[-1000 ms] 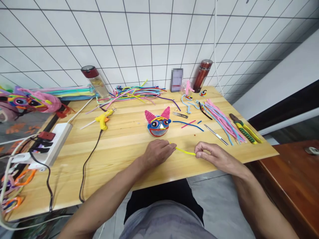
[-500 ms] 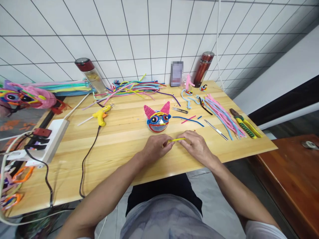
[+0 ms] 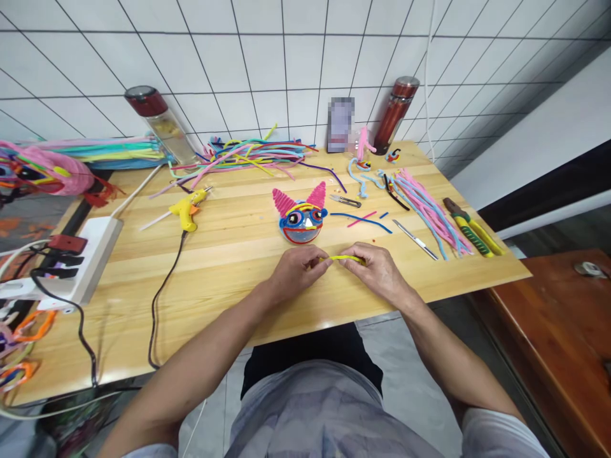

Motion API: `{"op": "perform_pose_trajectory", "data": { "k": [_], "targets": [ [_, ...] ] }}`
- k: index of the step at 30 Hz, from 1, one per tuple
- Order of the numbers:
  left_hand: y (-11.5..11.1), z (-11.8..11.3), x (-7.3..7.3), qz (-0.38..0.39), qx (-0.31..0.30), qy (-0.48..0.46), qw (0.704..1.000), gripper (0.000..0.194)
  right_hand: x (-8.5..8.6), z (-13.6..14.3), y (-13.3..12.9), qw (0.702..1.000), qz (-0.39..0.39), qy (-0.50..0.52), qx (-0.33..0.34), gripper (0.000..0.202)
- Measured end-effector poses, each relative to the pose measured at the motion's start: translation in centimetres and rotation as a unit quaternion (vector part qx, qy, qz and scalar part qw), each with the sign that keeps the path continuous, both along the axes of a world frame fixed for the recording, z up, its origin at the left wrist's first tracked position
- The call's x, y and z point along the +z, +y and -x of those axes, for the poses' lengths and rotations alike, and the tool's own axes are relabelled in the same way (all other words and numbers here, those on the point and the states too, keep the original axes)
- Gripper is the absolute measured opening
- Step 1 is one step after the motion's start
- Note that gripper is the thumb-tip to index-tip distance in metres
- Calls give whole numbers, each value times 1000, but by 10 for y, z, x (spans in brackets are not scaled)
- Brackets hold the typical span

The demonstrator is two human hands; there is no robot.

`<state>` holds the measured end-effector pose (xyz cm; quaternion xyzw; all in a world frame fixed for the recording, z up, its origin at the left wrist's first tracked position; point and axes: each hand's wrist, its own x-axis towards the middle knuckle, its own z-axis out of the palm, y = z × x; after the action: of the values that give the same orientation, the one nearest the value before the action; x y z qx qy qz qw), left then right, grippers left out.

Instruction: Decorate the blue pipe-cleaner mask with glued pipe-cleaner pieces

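Between my two hands stretches a short yellow pipe cleaner (image 3: 342,257), held roughly level just above the table. My left hand (image 3: 296,272) pinches its left end, and my right hand (image 3: 377,268) is closed on the other end with thumb and fingers. Just beyond my fingers stands a pipe-cleaner face (image 3: 301,219) with pink pointed ears, blue-ringed eyes, a white nose and a red-edged mouth over a clear base. Behind my right hand lie a blue pipe cleaner (image 3: 365,220) and a small pink piece (image 3: 356,222) crossing it.
To the right lie a craft knife (image 3: 415,240), thread snips (image 3: 345,201), pliers (image 3: 470,230) and pink and blue pipe cleaners (image 3: 424,207). A yellow glue gun (image 3: 187,210) and white power strip (image 3: 98,261) are left. Bottles (image 3: 165,124), a phone (image 3: 340,126) and a red flask (image 3: 396,114) stand behind.
The camera view has shifted slightly. More of the yellow pipe cleaner shows at my right fingers, and my hands are a little farther apart.
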<state>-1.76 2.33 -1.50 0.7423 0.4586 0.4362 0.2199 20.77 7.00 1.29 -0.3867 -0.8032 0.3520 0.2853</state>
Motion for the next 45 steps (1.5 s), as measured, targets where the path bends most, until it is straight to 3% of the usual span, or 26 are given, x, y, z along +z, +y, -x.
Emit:
{"op": "perform_pose_trajectory", "data": {
  "k": [5,10,15,21,25,28,36,45],
  "targets": [
    [0,0,0,-22,-22,8,999,20,-3,-2,-5,1000,-20,18,3,12],
    [-1,-2,-7,-67,-4,45,997,13,-4,0,-17,998,-60,19,-14,15],
    [0,-3,-10,-80,-10,12,997,8,-5,3,-23,998,-57,32,-22,16],
    [-2,-5,-1,4,-52,-61,997,14,-12,2,-25,993,48,83,-62,21],
    [-2,-5,2,35,-77,-112,990,22,-14,4,-24,970,187,137,-67,29],
    [-1,-4,2,51,-65,-119,989,22,-14,8,-22,954,244,163,-54,31],
    [1,-3,4,128,-38,-156,979,32,-15,14,-22,954,254,154,-48,29],
    [6,-1,-1,214,-69,-225,948,25,-7,9,-21,972,204,109,-42,30]
  ]
}}
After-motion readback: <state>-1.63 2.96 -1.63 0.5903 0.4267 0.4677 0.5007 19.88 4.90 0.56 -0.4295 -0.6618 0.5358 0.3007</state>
